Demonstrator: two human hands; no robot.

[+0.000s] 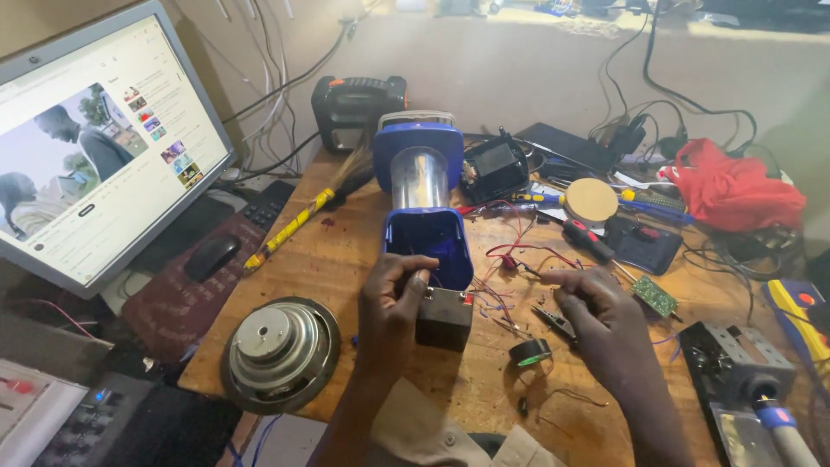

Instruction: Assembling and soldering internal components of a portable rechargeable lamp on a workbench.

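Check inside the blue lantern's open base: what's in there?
The blue lantern's open base shows a mostly bare blue cavity, with thin wires running out to the right. The left hand and the black battery cover its lower part.

bare wood beside speaker (281, 353); wires (510, 259) crowd lantern's (422, 203) right.
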